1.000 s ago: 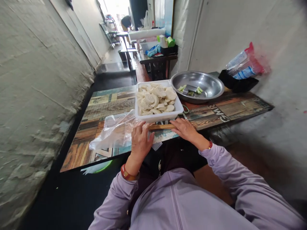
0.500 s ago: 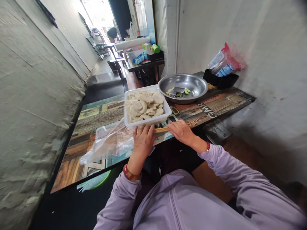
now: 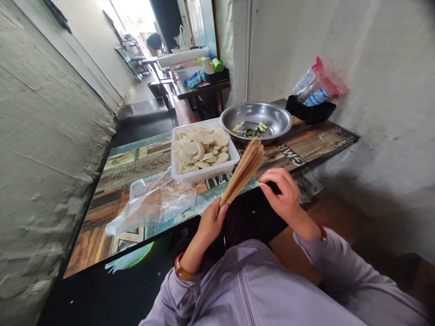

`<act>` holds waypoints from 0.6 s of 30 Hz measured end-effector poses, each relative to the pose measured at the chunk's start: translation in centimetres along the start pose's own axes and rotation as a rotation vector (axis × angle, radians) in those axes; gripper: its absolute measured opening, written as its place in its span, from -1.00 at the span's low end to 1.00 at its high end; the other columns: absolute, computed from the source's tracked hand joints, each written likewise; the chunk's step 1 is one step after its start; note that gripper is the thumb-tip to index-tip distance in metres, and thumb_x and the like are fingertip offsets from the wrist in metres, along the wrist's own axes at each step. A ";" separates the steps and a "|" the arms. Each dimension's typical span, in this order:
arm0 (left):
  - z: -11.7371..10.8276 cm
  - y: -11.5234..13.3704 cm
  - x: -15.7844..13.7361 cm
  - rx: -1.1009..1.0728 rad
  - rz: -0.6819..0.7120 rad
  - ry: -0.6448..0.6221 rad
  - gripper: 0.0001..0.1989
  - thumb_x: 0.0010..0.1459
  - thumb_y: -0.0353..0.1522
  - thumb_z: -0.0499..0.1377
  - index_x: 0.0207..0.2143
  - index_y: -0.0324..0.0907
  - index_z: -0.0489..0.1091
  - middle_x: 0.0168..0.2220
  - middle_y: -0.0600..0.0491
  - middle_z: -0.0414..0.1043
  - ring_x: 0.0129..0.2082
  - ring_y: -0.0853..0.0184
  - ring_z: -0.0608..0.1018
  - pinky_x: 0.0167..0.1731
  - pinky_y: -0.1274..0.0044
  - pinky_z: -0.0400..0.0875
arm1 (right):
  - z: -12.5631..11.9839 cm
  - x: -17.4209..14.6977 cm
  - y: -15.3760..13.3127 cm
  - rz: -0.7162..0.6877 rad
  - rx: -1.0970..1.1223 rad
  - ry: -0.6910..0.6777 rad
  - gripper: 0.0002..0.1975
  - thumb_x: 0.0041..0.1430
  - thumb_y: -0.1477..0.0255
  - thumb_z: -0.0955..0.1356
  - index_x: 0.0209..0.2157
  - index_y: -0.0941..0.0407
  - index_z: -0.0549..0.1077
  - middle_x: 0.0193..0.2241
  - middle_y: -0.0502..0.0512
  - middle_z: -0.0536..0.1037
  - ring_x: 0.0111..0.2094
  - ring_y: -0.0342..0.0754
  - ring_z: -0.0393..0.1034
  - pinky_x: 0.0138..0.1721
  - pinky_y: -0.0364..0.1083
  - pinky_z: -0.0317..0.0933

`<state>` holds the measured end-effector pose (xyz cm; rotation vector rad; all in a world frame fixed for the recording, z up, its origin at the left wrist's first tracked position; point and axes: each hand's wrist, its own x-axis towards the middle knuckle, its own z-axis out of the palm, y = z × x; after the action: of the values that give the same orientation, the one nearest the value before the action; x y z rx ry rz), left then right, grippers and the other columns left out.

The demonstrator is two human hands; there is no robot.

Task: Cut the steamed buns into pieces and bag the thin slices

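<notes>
My left hand (image 3: 211, 222) is closed around the lower end of a bundle of thin bamboo skewers (image 3: 243, 172), which fans out slightly at its upper end and tilts up to the right. Right of the bundle and apart from it, my right hand (image 3: 283, 194) has thumb and forefinger brought together in a pinch; whatever lies between the tips is too small to make out. Just beyond the left hand stands a white plastic tub (image 3: 205, 175) full of pale round slices (image 3: 200, 149). A clear plastic bag (image 3: 152, 199) lies crumpled left of the hands.
A steel basin (image 3: 234, 131) holding green scraps and a flat shiny piece stands behind the tub. At the table's (image 3: 132, 167) right back sits a black box (image 3: 311, 111) with packets. A wall runs close on the left. Another table (image 3: 200, 90) with goods stands farther off.
The skewer bundle has gone from lying level at the table's edge under both hands to standing tilted in my left hand. My right hand has come off it and moved right.
</notes>
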<state>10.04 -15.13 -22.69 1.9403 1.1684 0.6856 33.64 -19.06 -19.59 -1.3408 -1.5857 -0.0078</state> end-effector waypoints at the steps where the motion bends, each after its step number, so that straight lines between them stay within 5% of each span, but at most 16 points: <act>1: 0.6 0.2 -0.4 -0.124 -0.027 -0.005 -0.66 0.31 -0.13 0.01 -0.46 -0.12 0.20 -0.53 0.11 0.23 -0.52 0.35 0.28 -0.45 0.51 0.14 | 0.5 -1.1 -0.2 0.129 0.111 0.048 -0.89 0.31 0.32 0.32 -0.22 0.02 0.48 -0.22 0.13 0.57 -0.13 0.05 0.45 0.00 0.10 0.30; 3: 1.9 0.7 -1.3 -0.359 -0.110 -0.045 -0.63 0.30 -0.05 0.02 -0.42 -0.13 0.24 -0.55 0.15 0.19 -0.56 0.40 0.21 -0.51 0.55 0.10 | 1.9 -3.2 -0.7 0.381 0.391 -0.011 -0.82 0.25 0.23 0.36 -0.20 0.03 0.47 -0.27 0.11 0.57 -0.26 0.01 0.47 -0.15 0.06 0.37; 6: 4.2 1.6 -2.7 -0.622 -0.208 -0.145 -0.57 0.21 0.04 0.11 -0.36 -0.15 0.27 -0.58 0.20 0.16 -0.62 0.46 0.15 -0.58 0.57 0.01 | 4.3 -4.7 -2.1 0.659 0.903 -0.166 -0.59 0.15 0.10 0.42 -0.05 0.04 0.45 -0.16 0.14 0.60 -0.18 0.03 0.51 -0.12 0.05 0.39; 10: 5.9 2.1 -4.3 -0.778 -0.281 -0.255 -0.52 0.16 0.08 0.16 -0.35 -0.17 0.30 -0.58 0.19 0.21 -0.65 0.50 0.17 -0.60 0.58 0.01 | 6.0 -3.3 -4.2 0.983 1.275 -0.010 -0.58 0.02 0.09 0.50 -0.20 0.06 0.45 -0.39 -0.02 0.54 -0.40 -0.10 0.47 -0.34 -0.07 0.39; 14: 5.5 1.8 -4.9 -0.999 -0.335 -0.281 -0.50 0.12 0.07 0.22 -0.29 -0.20 0.36 -0.48 0.10 0.36 -0.61 0.49 0.31 -0.54 0.58 0.19 | 5.8 -1.2 -5.4 0.972 1.345 0.036 -0.64 0.04 0.17 0.52 -0.34 0.08 0.37 -0.59 -0.19 0.28 -0.61 -0.25 0.18 -0.57 -0.22 0.18; 18: 4.4 1.2 -4.7 -1.380 -0.436 -0.162 -0.37 0.14 0.15 0.12 -0.08 -0.22 0.42 -0.23 -0.07 0.49 -0.31 0.31 0.55 -0.28 0.49 0.44 | 4.9 0.2 -5.6 0.831 1.267 0.179 -0.62 0.12 0.14 0.48 -0.42 0.05 0.28 -0.57 -0.19 0.19 -0.60 -0.26 0.12 -0.56 -0.24 0.17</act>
<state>11.92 -21.15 -24.48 0.5421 0.6226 0.7527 26.31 -18.25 -18.68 -0.7852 -0.4976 1.1434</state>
